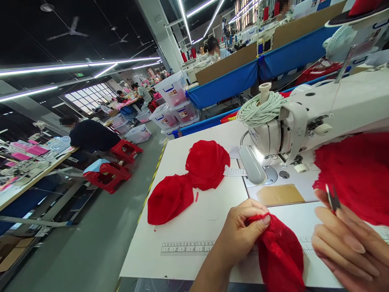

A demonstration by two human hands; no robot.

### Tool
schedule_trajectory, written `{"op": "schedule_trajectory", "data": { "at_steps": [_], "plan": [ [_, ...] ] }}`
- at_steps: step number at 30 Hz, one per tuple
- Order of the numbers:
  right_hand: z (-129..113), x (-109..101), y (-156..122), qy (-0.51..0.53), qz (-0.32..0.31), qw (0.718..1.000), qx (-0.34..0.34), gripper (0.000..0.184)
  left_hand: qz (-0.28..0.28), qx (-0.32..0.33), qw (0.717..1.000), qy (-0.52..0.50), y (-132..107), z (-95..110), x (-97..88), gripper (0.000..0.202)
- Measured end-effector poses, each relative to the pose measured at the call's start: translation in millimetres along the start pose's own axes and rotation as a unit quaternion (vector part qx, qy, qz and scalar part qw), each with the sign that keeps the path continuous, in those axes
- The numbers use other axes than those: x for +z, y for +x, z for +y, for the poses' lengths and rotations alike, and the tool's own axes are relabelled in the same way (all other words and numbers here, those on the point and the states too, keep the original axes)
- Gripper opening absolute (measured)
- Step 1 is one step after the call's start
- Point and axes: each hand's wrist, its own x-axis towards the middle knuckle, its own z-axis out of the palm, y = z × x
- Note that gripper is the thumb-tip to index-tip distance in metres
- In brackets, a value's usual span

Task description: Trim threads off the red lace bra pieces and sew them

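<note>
My left hand [243,229] is closed, pinching the top edge of a red fabric cup [281,253] that lies on the white sewing table [194,239] near its front edge. My right hand [349,243] sits just right of the cup, fingers curled around small thread snips [332,198] whose dark tips point up. A pile of red fabric [358,174] lies behind the right hand. Two more red cups [188,180] lie joined on the table to the left. The white sewing machine [304,121] stands behind my hands.
A printed ruler [187,248] runs along the table front. A coil of white cord [261,108] rests on the machine head. Left of the table is a grey aisle with red stools [109,174], plastic bins [172,103] and other seated workers at benches.
</note>
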Motion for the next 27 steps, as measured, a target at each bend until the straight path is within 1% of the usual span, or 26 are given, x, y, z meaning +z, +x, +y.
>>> {"op": "schedule_trajectory", "data": {
  "at_steps": [2, 3, 4, 6, 8, 10, 12, 13, 14, 15, 16, 18, 20, 21, 23, 25, 27],
  "plan": [
    [-3.0, -1.0, 0.5, -0.08, 0.016, 0.996, -0.032, 0.023, 0.015, -0.002, 1.0, 0.009, 0.6, -0.2, 0.5, 0.03],
    [-2.3, -0.9, -0.1, -0.143, 0.029, 0.988, -0.053, 0.025, 0.02, 0.0, 1.0, 0.015, 0.7, -0.5, 0.9, 0.029],
    [-0.6, 0.3, -1.2, -0.216, 0.042, 0.972, -0.082, 0.027, 0.023, 0.002, 0.999, 0.022, 0.8, -0.9, 1.3, 0.028],
    [4.1, 5.3, -3.2, -0.354, 0.057, 0.92, -0.158, 0.03, 0.026, 0.009, 0.999, 0.037, 0.7, -2.1, 2.3, 0.026],
    [8.2, 11.9, -2.8, -0.443, 0.034, 0.866, -0.23, 0.028, 0.028, 0.021, 0.998, 0.052, 0.6, -3.8, 3.3, 0.024],
    [10.5, 16.7, 1.8, -0.494, -0.015, 0.821, -0.288, 0.021, 0.026, 0.035, 0.997, 0.065, 0.6, -5.6, 3.8, 0.022],
    [11.4, 18.3, 9.7, -0.528, -0.076, 0.776, -0.338, 0.012, 0.007, 0.049, 0.995, 0.081, 0.5, -7.3, 3.9, 0.022],
    [11.3, 18.4, 13.9, -0.538, -0.094, 0.756, -0.361, 0.006, -0.001, 0.052, 0.995, 0.086, 0.4, -8.0, 3.8, 0.022],
    [11.1, 18.3, 17.7, -0.543, -0.098, 0.743, -0.379, 0.006, -0.005, 0.048, 0.995, 0.083, 0.2, -8.5, 3.8, 0.02],
    [10.8, 18.4, 20.6, -0.545, -0.087, 0.738, -0.388, 0.01, -0.006, 0.036, 0.997, 0.071, -0.2, -8.8, 3.8, 0.017],
    [10.4, 18.8, 22.6, -0.545, -0.066, 0.741, -0.386, 0.014, -0.002, 0.017, 0.999, 0.05, -0.5, -9.0, 3.8, 0.014],
    [9.7, 20.2, 23.9, -0.541, -0.022, 0.763, -0.353, 0.017, 0.012, -0.021, 1.0, -0.001, -1.1, -9.1, 4.1, 0.017],
    [9.6, 22.0, 23.0, -0.534, -0.002, 0.785, -0.314, 0.02, 0.025, -0.043, 0.998, -0.029, -1.1, -9.3, 4.3, 0.017],
    [9.8, 22.6, 22.5, -0.531, -0.003, 0.791, -0.303, 0.021, 0.033, -0.042, 0.998, -0.025, -0.8, -9.4, 4.1, 0.017],
    [11.2, 22.9, 21.9, -0.531, -0.012, 0.793, -0.298, 0.022, 0.05, -0.017, 0.999, -0.002, 0.2, -9.7, 3.4, 0.018],
    [14.4, 21.9, 22.5, -0.532, -0.004, 0.788, -0.31, 0.023, 0.055, 0.014, 0.998, 0.01, 1.2, -10.0, 2.1, 0.019],
    [19.0, 19.7, 23.9, -0.532, 0.024, 0.779, -0.332, 0.022, 0.051, 0.025, 0.998, -0.002, 2.0, -10.1, 1.0, 0.02]
  ]
}}
